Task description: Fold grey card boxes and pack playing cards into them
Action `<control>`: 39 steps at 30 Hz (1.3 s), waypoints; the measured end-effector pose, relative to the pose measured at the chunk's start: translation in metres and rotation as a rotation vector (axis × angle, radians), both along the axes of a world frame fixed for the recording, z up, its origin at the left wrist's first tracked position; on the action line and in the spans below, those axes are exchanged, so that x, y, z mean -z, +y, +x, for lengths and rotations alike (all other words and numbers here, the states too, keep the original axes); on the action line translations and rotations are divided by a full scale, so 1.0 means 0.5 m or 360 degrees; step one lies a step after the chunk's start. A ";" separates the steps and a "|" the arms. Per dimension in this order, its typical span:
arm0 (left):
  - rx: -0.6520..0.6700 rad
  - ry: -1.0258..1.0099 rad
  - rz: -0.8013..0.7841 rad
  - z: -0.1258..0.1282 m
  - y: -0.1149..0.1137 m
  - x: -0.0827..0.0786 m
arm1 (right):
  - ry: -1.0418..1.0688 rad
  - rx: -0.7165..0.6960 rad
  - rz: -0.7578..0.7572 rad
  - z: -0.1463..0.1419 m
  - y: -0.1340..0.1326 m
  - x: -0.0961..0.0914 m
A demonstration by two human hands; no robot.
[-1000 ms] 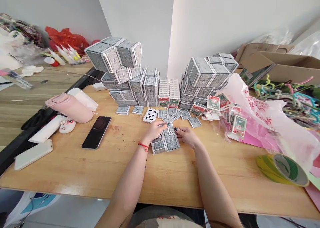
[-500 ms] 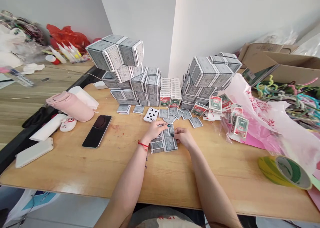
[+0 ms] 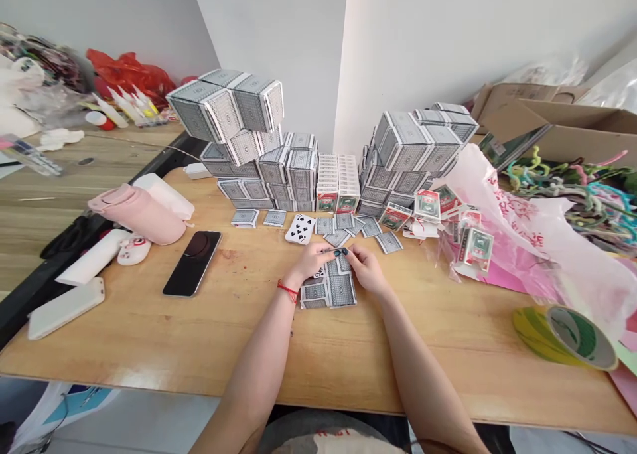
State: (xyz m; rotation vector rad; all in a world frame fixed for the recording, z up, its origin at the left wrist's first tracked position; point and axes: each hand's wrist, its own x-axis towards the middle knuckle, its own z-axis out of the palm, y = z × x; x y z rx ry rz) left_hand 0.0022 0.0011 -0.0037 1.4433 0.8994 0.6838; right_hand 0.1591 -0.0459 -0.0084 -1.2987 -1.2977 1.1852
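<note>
A flat group of joined playing cards point(image 3: 342, 289), mostly patterned grey backs up, lies on the table in front of me. Over its far left part, my left hand point(image 3: 311, 263) is closed with a thin playing card edge at its fingertips. My right hand point(image 3: 367, 269) pinches at the far right of the group, its fingertips meeting the left ones; they seem to grip the same card, largely hidden by the fingers. Just beyond lie a face-up stack of cards point(image 3: 300, 229) and several loose face-down cards point(image 3: 343, 238).
Block stacks made of cards rise at the left point(image 3: 259, 155) and right point(image 3: 405, 152), with boxed decks point(image 3: 347, 202) between them. A phone point(image 3: 192, 263) and a pink bottle point(image 3: 137, 213) lie left. To the right are a tape roll point(image 3: 565, 336) and a plastic bag point(image 3: 517, 218).
My right hand has moved slightly away from me and up to the left fingertips. More of the joined cards' right side shows. The left hand stays nearly in place.
</note>
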 end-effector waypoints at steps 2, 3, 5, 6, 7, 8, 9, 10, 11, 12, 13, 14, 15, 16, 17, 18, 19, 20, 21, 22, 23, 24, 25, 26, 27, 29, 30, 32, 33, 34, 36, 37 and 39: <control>0.0026 -0.0039 -0.0057 -0.001 -0.001 0.000 | 0.0050 -0.0040 -0.0074 -0.002 0.000 -0.001; 0.0045 -0.0064 -0.0100 -0.002 -0.001 0.000 | 0.0091 -0.0051 -0.0119 -0.003 -0.001 0.000; 0.0090 -0.0107 -0.0184 -0.002 -0.003 0.000 | 0.0180 -0.0057 -0.0177 -0.004 -0.001 0.001; 0.0107 -0.0121 -0.0214 -0.002 -0.003 0.000 | 0.0217 -0.0065 -0.0188 -0.004 0.000 0.003; 0.0115 -0.0128 -0.0230 -0.003 -0.003 0.001 | 0.0241 -0.0081 -0.0191 -0.004 0.000 0.004; 0.0110 -0.0132 -0.0230 -0.003 -0.003 0.001 | 0.0249 -0.0103 -0.0185 -0.004 0.000 0.005; 0.0096 -0.0133 -0.0214 -0.004 -0.003 0.001 | 0.0242 -0.0119 -0.0172 -0.003 0.001 0.006; 0.0075 -0.0131 -0.0191 -0.004 -0.001 0.001 | 0.0224 -0.0118 -0.0152 -0.002 0.001 0.006; 0.0053 -0.0127 -0.0169 -0.004 0.000 0.002 | 0.0201 -0.0099 -0.0127 -0.001 0.002 0.007; 0.0028 -0.0122 -0.0151 -0.005 0.002 0.003 | 0.0182 -0.0072 -0.0104 -0.001 0.003 0.008; 0.0000 -0.0115 -0.0143 -0.005 0.004 0.005 | 0.0177 -0.0051 -0.0090 -0.001 0.003 0.009; -0.0033 -0.0109 -0.0148 -0.005 0.006 0.007 | 0.0190 -0.0053 -0.0092 -0.001 0.003 0.010; -0.0072 -0.0105 -0.0158 -0.005 0.008 0.009 | 0.0216 -0.0072 -0.0104 -0.001 0.004 0.012; -0.0115 -0.0109 -0.0163 -0.006 0.009 0.011 | 0.0245 -0.0095 -0.0115 0.000 0.004 0.014; -0.0156 -0.0123 -0.0163 -0.008 0.011 0.012 | 0.0271 -0.0103 -0.0119 0.000 0.004 0.016; -0.0185 -0.0152 -0.0170 -0.011 0.012 0.012 | 0.0288 -0.0090 -0.0117 0.001 0.005 0.019; -0.0193 -0.0201 -0.0193 -0.014 0.013 0.011 | 0.0297 -0.0058 -0.0108 0.002 0.006 0.022; -0.0180 -0.0270 -0.0240 -0.019 0.014 0.010 | 0.0305 -0.0010 -0.0095 0.003 0.008 0.025; -0.0148 -0.0348 -0.0313 -0.025 0.014 0.008 | 0.0317 0.0041 -0.0086 0.005 0.009 0.028; -0.0098 -0.0436 -0.0410 -0.031 0.014 0.006 | 0.0337 0.0087 -0.0080 0.007 0.011 0.030; -0.0060 -0.0505 -0.0506 -0.038 0.013 0.004 | 0.0365 0.0124 -0.0078 0.009 0.013 0.032; -0.0023 -0.0536 -0.0579 -0.044 0.012 0.001 | 0.0394 0.0153 -0.0075 0.011 0.015 0.034; 0.0020 -0.0542 -0.0622 -0.048 0.011 -0.001 | 0.0417 0.0179 -0.0070 0.013 0.016 0.035; 0.0051 -0.0535 -0.0632 -0.051 0.010 -0.003 | 0.0429 0.0205 -0.0059 0.014 0.017 0.036; 0.0075 -0.0525 -0.0626 -0.052 0.009 -0.005 | 0.0428 0.0230 -0.0044 0.015 0.018 0.036; 0.0116 -0.0519 -0.0595 -0.049 0.008 -0.007 | 0.0387 0.0275 -0.0015 0.016 0.018 0.037; 0.0134 -0.0519 -0.0578 -0.045 0.008 -0.007 | 0.0354 0.0284 -0.0013 0.016 0.019 0.038; 0.0154 -0.0479 -0.0549 -0.036 0.008 -0.004 | 0.0259 0.0264 -0.0017 0.013 0.019 0.038; 0.0145 -0.0437 -0.0533 -0.031 0.008 -0.003 | 0.0193 0.0253 -0.0013 0.011 0.019 0.038; 0.0123 -0.0393 -0.0517 -0.026 0.008 -0.001 | 0.0117 0.0252 -0.0003 0.009 0.019 0.038; 0.0077 -0.0343 -0.0497 -0.017 0.009 0.003 | -0.0026 0.0290 0.0033 0.003 0.018 0.036; 0.0056 -0.0348 -0.0490 -0.014 0.009 0.004 | -0.0072 0.0311 0.0048 -0.001 0.017 0.036; 0.0007 -0.0387 -0.0460 -0.008 0.010 0.006 | -0.0101 0.0320 0.0063 -0.007 0.014 0.035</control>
